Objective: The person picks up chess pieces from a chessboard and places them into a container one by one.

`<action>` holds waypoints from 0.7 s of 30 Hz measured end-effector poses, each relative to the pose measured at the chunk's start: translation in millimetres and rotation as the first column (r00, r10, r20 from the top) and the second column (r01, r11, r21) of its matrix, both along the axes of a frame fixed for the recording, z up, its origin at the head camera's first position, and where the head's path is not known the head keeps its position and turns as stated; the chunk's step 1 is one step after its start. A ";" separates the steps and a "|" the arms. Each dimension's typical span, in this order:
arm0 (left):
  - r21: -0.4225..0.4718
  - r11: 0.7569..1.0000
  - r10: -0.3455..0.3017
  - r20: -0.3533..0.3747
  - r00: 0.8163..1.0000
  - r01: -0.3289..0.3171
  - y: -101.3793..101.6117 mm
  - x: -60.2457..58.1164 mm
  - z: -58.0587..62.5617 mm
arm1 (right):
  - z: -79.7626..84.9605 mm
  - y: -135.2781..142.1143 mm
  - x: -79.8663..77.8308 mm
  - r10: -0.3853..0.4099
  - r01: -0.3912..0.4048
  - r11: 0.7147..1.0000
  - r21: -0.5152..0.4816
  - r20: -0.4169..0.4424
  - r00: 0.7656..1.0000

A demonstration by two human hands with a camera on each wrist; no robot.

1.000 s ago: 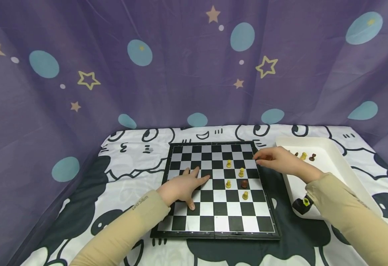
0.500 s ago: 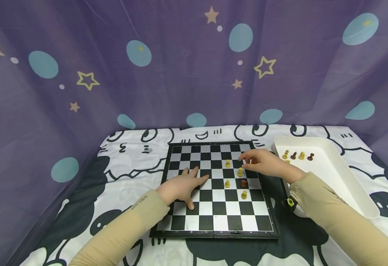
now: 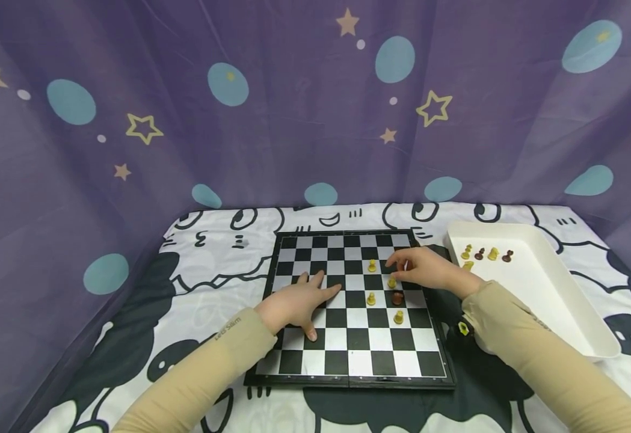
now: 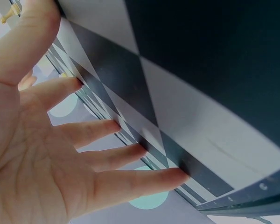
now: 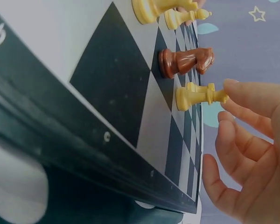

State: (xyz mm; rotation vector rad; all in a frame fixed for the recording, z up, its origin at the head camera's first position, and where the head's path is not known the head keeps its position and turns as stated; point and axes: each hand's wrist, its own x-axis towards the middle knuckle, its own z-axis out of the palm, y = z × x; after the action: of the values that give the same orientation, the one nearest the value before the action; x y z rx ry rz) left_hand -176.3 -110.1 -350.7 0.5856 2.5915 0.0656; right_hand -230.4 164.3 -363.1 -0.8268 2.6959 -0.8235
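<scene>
A black-and-white chessboard [image 3: 337,364] lies on the patterned cloth. My left hand [image 3: 295,304] rests on its left side with spread fingers; in the left wrist view several fingertips [image 4: 175,176] touch the squares. Over the right side, my right hand [image 3: 426,268] pinches the top of an upright yellow chess piece [image 5: 196,97] between thumb and index finger, the other fingers loosely bent. Beside that piece stands a brown knight [image 5: 184,62]. Other yellow chess pieces stand nearby: one at the back [image 3: 372,266], one left of the knight [image 3: 371,299] and one nearer the front [image 3: 399,317].
Right of the board is a white tray [image 3: 550,300], partly behind my right forearm. Several yellow and brown chess pieces [image 3: 492,254] stand or lie at its far left. A purple curtain [image 3: 293,150] with stars and dots hangs behind the cloth-covered surface.
My right hand has moved left from beside the board's right edge onto the yellow chess piece. More pieces in the tray have come into view. My left hand has stayed put.
</scene>
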 end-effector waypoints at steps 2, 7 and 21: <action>-0.004 1.000 0.002 -0.001 1.000 -0.002 0.4 -0.1 0.8 | -0.7 0.6 -0.5 0.002 -0.002 1.000 0.001 0.003 1.000; -0.008 1.000 -0.001 -0.006 1.000 0.000 0.6 -0.7 0.9 | -2.4 -0.1 -1.9 0.001 -0.001 1.000 -0.006 0.033 0.999; -0.017 1.000 -0.003 -0.016 1.000 0.003 1.6 -0.2 -1.6 | -6.3 -2.0 -0.3 0.025 -0.024 0.999 -0.036 0.021 0.999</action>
State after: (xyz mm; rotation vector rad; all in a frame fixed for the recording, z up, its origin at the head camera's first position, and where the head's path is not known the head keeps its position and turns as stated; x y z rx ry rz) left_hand -176.6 -108.6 -352.3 0.5859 2.6045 0.0376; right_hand -230.7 162.3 -369.4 -0.8518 2.6546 -0.8726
